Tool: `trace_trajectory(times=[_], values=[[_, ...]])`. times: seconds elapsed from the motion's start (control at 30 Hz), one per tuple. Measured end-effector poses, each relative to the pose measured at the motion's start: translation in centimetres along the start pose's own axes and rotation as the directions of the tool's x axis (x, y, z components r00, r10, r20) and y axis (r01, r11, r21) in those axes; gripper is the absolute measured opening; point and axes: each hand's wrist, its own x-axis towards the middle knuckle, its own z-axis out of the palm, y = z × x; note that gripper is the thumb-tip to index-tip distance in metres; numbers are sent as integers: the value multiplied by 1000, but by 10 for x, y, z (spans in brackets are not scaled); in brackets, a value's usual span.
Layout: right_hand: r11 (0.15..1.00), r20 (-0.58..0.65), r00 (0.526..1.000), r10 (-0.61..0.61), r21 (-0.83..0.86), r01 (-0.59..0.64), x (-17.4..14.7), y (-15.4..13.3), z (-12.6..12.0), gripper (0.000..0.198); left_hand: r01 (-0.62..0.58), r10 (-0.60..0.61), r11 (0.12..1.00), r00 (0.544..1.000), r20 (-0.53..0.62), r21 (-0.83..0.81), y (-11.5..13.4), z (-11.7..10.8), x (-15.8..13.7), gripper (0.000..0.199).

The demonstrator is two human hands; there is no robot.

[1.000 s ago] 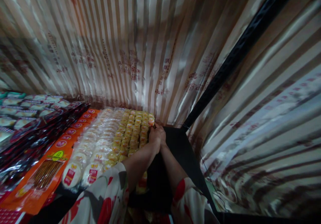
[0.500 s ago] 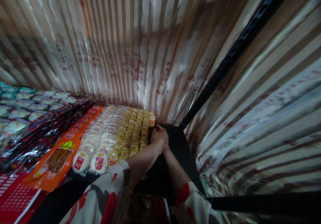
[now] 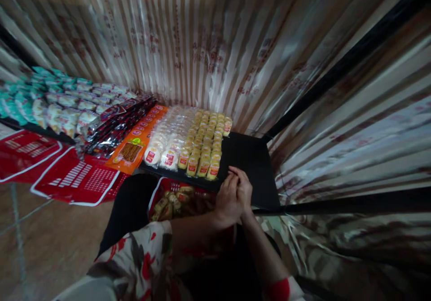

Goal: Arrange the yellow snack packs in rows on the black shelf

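Observation:
My left hand [image 3: 229,201] and my right hand [image 3: 245,188] are pressed together over the front edge of a black shelf [image 3: 249,157]. Their fingers are closed toward each other, and whatever is between them, if anything, is hidden. Just left of the hands, small yellow-wrapped snack packs [image 3: 204,150] stand in tight rows on the shelf. One such pack [image 3: 228,126] stands at the back, to the right of these rows. Below, partly behind my left forearm, a red basket [image 3: 153,200] holds loose yellow-wrapped packs [image 3: 173,204].
Left along the shelf lie round white wrapped snacks [image 3: 161,146], an orange packet [image 3: 134,146], dark shiny packets [image 3: 116,126] and white and teal packets [image 3: 43,90]. Red baskets [image 3: 81,177] stand below. A striped plastic sheet [image 3: 188,45] hangs behind; a black post [image 3: 323,85] rises at right.
Both hands have drawn back from beside the rear of the yellow rows to the shelf's front edge, still together. The view has shifted, bringing the baskets and floor into sight.

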Motion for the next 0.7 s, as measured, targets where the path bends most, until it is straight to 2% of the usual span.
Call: trace_trajectory(times=[0.07, 0.13, 0.27, 0.37, 0.43, 0.5, 0.6, 0.63, 0.7], values=[[1000, 43, 999, -10, -2, 10, -29, -13, 6, 35, -83, 82, 997, 995, 59, 7, -7, -18, -30, 45], [1000, 114, 994, 1, 14, -2, -56, -21, 16, 35, -94, 94, 996, 991, 95, 1, -19, -39, -54, 42], [990, 254, 957, 138, -44, -131, -93, -24, 51, 37, 10, -22, 998, 982, 187, 67, -55, -83, -81, 34], [976, 387, 899, 203, -159, -152, -111, -23, 84, 35, 179, -219, 950, 966, 136, 255, -84, -113, -88, 34], [970, 522, 823, 225, -202, -137, -120, -23, 105, 34, 301, -373, 858, 922, 102, 417, -103, -129, -89, 34], [958, 610, 748, 261, -256, -126, -129, -24, 124, 32, 413, -514, 748, 856, 60, 519, -119, -140, -90, 33], [907, 645, 659, 387, -394, -148, -141, -25, 147, 32, 536, -653, 670, 755, 65, 514, -140, -149, -93, 35], [890, 643, 641, 420, -429, -153, -144, -25, 152, 33, 567, -676, 665, 733, 70, 487, -146, -150, -95, 36], [874, 629, 638, 444, -460, -155, -149, -22, 161, 34, 622, -697, 669, 716, 49, 407, -155, -149, -98, 39]])
